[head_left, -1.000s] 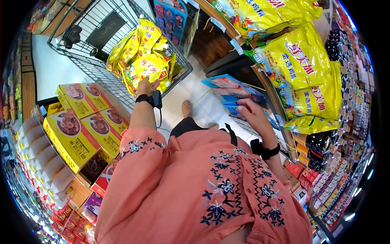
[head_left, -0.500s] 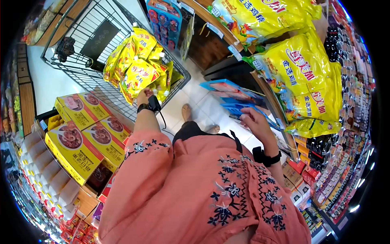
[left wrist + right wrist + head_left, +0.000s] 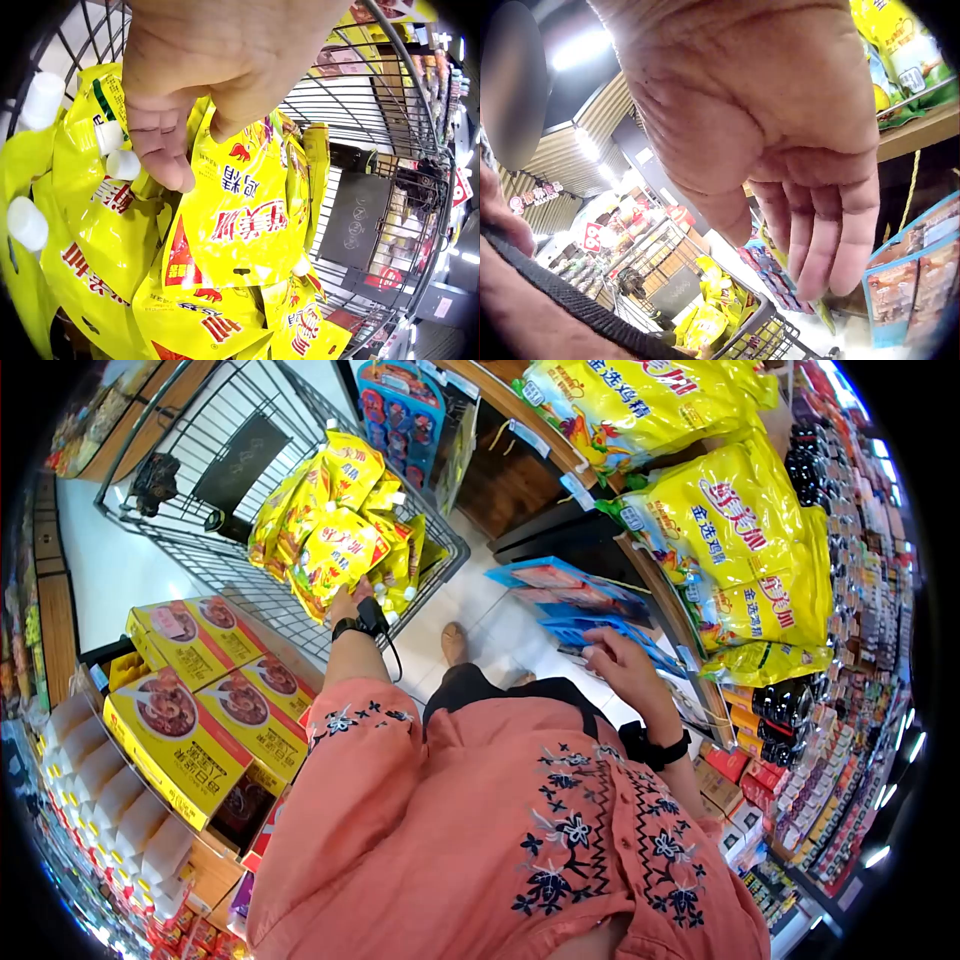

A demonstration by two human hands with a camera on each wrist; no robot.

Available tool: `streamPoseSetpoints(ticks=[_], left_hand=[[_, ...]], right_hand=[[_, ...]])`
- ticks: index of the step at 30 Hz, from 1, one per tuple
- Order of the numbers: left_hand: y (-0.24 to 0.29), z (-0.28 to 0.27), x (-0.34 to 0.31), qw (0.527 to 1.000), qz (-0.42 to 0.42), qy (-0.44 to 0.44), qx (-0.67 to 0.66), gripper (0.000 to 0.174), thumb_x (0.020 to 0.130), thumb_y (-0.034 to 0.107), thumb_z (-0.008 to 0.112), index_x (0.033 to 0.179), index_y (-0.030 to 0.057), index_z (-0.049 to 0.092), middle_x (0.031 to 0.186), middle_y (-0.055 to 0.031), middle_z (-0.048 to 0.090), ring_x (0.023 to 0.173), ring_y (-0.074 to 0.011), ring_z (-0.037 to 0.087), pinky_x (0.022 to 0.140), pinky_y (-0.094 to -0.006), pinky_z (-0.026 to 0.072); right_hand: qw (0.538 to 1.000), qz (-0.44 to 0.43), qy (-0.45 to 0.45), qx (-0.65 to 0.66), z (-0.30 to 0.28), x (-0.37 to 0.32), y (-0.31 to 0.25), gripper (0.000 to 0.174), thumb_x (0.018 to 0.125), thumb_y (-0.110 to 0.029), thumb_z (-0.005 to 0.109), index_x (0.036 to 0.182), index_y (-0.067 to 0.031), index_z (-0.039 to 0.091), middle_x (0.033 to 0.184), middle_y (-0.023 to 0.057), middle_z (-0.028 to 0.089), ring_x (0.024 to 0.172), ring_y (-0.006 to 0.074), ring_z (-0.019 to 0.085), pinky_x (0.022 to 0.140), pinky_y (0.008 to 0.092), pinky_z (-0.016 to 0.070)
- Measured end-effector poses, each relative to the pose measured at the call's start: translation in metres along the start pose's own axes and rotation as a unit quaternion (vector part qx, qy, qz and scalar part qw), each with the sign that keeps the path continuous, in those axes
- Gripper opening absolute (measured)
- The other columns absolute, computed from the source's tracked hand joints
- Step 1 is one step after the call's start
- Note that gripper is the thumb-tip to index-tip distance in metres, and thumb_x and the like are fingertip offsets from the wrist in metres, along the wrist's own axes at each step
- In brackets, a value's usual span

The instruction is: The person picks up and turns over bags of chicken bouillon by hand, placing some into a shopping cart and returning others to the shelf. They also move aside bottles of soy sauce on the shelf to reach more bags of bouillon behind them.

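Left hand [image 3: 348, 603] at 10 o'clock, on yellow pouch [image 3: 335, 550] in wire cart [image 3: 200, 550]. Right hand [image 3: 620, 665] at 3 o'clock, fingers loose, above blue packs [image 3: 560, 595]. Yellow boxes [image 3: 190, 700] at 9 o'clock. Big yellow bags [image 3: 750, 540] at 2 o'clock.

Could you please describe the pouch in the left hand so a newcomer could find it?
Look in the wire shopping cart, at its heap of yellow pouches. It is the front pouch, pinched at its edge by the left hand; no other is held.
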State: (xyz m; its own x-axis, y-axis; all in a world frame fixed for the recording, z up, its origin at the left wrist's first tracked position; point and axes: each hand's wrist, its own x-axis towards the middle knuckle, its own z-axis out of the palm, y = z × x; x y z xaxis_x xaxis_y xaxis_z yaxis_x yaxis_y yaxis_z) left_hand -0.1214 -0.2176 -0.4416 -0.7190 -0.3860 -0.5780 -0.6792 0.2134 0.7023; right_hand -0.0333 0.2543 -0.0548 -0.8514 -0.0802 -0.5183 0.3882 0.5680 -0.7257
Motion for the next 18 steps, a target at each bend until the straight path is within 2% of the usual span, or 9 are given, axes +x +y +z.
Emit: streamPoseSetpoints(ticks=[2, 4, 7, 8, 11, 14, 15, 17, 18], left_hand=[[0.024, 0.008, -0.001, 0.927, -0.152, 0.001, -0.344, 0.043, 0.096, 0.035, 0.057, 0.114, -0.004, 0.06, 0.1, -0.0154, 0.069, 0.089, -0.026, 0.065, 0.077, -0.0352, 0.0529], [0.027, 0.018, 0.005, 0.717, -0.289, 0.004, -0.635, 0.031, 0.101, 0.026, 0.05, 0.106, -0.0027, 0.06, 0.093, -0.0124, 0.068, 0.078, -0.0244, 0.064, 0.068, -0.0346, 0.0546], [0.033, 0.019, 0.005, 0.754, -0.25, -0.019, -0.607, 0.017, 0.101, 0.015, 0.045, 0.1, 0.0038, 0.057, 0.083, -0.0078, 0.061, 0.07, -0.019, 0.059, 0.059, -0.0287, 0.0517], [0.036, 0.019, 0.003, 0.718, -0.262, 0.006, -0.645, 0.013, 0.101, 0.012, 0.046, 0.098, 0.0053, 0.056, 0.079, -0.0068, 0.059, 0.068, -0.0167, 0.058, 0.056, -0.0258, 0.0498], [0.071, 0.007, -0.02, 0.712, -0.143, 0.03, -0.687, 0.013, 0.102, 0.014, 0.047, 0.102, 0.0035, 0.055, 0.08, -0.007, 0.062, 0.068, -0.0168, 0.058, 0.058, -0.0304, 0.0509], [0.102, -0.021, -0.054, 0.638, -0.1, -0.055, -0.762, 0.016, 0.103, 0.014, 0.048, 0.102, 0.0013, 0.058, 0.077, -0.0053, 0.062, 0.067, -0.0157, 0.058, 0.06, -0.0295, 0.0502], [0.126, -0.031, -0.078, 0.602, -0.082, -0.094, -0.789, 0.016, 0.103, 0.014, 0.049, 0.102, 0.0008, 0.058, 0.076, -0.005, 0.062, 0.067, -0.0154, 0.058, 0.061, -0.0292, 0.0503], [0.156, -0.043, -0.109, 0.605, -0.052, -0.105, -0.788, 0.017, 0.103, 0.015, 0.052, 0.1, 0.0, 0.06, 0.077, -0.0046, 0.062, 0.068, -0.0146, 0.058, 0.062, -0.0281, 0.0502], [0.17, -0.043, -0.126, 0.599, -0.028, -0.128, -0.79, 0.016, 0.102, 0.015, 0.053, 0.1, 0.0004, 0.06, 0.078, -0.0046, 0.062, 0.069, -0.0139, 0.058, 0.062, -0.0277, 0.05]], right_hand=[[1.0, 0.01, 0.015, -0.017, -0.002, -0.005, -0.001, 0.03, 0.096, -0.021, 0.064, 0.116, 0.0011, 0.062, 0.086, 0.0074, 0.067, 0.078, 0.0134, 0.061, 0.072, 0.0282, 0.0496], [0.999, 0.014, 0.027, -0.013, -0.002, -0.009, 0.0, 0.029, 0.095, -0.02, 0.065, 0.116, 0.0009, 0.062, 0.086, 0.0068, 0.067, 0.077, 0.0129, 0.06, 0.071, 0.028, 0.0492], [1.0, 0.013, 0.018, -0.011, -0.002, -0.01, -0.004, 0.029, 0.095, -0.02, 0.065, 0.115, 0.0009, 0.062, 0.086, 0.0066, 0.067, 0.076, 0.0127, 0.059, 0.071, 0.028, 0.049], [1.0, 0.01, 0.016, -0.015, -0.001, -0.009, -0.003, 0.029, 0.095, -0.02, 0.065, 0.115, 0.001, 0.062, 0.085, 0.0067, 0.066, 0.076, 0.0129, 0.059, 0.071, 0.0281, 0.0492], [0.999, -0.016, 0.011, -0.028, 0.001, -0.002, -0.007, 0.029, 0.095, -0.019, 0.065, 0.116, 0.0004, 0.061, 0.085, 0.0067, 0.066, 0.075, 0.0133, 0.058, 0.071, 0.0283, 0.0492], [0.997, -0.049, -0.029, -0.046, 0.005, 0.011, -0.033, 0.031, 0.095, -0.018, 0.065, 0.119, -0.0004, 0.061, 0.088, 0.0074, 0.067, 0.079, 0.0147, 0.062, 0.074, 0.0288, 0.0501], [0.994, -0.085, -0.037, -0.051, 0.01, 0.019, -0.039, 0.032, 0.095, -0.018, 0.065, 0.121, -0.0008, 0.06, 0.092, 0.0084, 0.068, 0.082, 0.0157, 0.063, 0.075, 0.0293, 0.0508], [0.984, -0.158, -0.053, -0.063, 0.021, 0.034, -0.051, 0.035, 0.094, -0.017, 0.065, 0.125, -0.0016, 0.059, 0.1, 0.0105, 0.069, 0.088, 0.0177, 0.065, 0.079, 0.0303, 0.052], [0.982, -0.165, -0.077, -0.042, 0.031, 0.049, -0.042, 0.047, 0.092, -0.018, 0.067, 0.134, -0.0023, 0.054, 0.115, 0.0143, 0.067, 0.1, 0.0213, 0.066, 0.085, 0.0328, 0.0533]])
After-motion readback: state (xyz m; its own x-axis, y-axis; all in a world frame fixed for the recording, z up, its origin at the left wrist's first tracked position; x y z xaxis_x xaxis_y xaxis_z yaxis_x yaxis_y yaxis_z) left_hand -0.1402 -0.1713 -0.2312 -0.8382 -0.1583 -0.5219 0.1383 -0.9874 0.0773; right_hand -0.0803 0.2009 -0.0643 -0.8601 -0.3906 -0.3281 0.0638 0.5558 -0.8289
